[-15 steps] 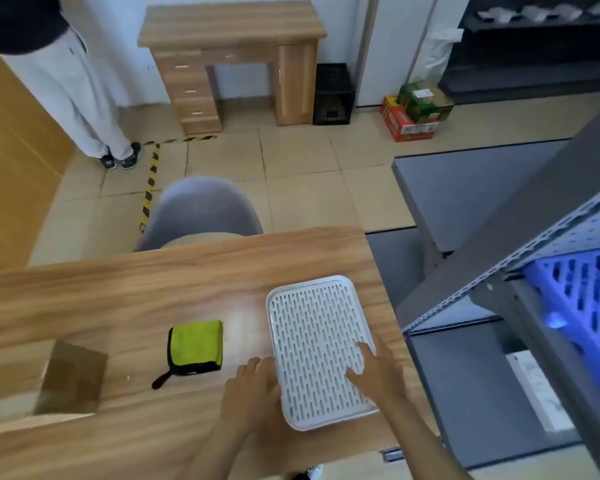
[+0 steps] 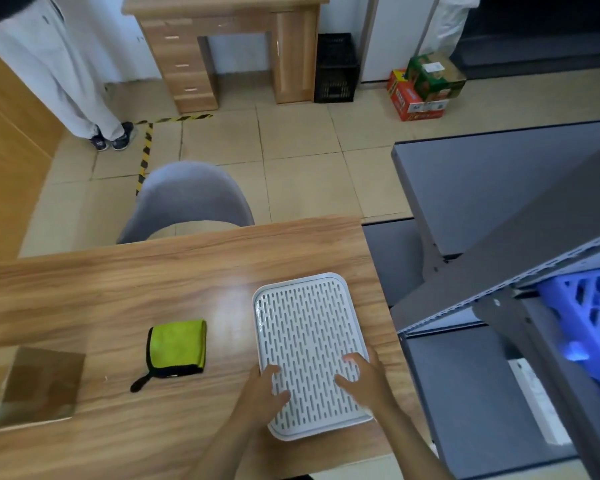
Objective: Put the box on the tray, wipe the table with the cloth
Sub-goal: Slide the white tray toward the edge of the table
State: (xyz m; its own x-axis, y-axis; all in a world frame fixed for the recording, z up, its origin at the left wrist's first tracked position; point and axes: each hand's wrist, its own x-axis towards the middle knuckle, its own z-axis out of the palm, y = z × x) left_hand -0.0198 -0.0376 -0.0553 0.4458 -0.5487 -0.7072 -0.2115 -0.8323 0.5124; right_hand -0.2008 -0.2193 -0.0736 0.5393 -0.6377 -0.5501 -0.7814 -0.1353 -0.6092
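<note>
A white slotted tray lies on the wooden table near its right edge. Both of my hands rest flat on the tray's near half. My left hand covers the left rim, and my right hand lies on the right side, fingers spread. Neither hand grips anything. A folded green cloth with a black border and loop lies to the left of the tray. Further left a flat brown box sits near the table's front edge.
A grey chair is tucked in at the table's far side. Grey metal shelving with a blue crate stands close on the right. A person's legs, a wooden desk and cartons are across the tiled floor.
My left hand has moved from the table beside the tray onto the tray's left rim. The right hand stays on the tray. The view has shifted slightly.
</note>
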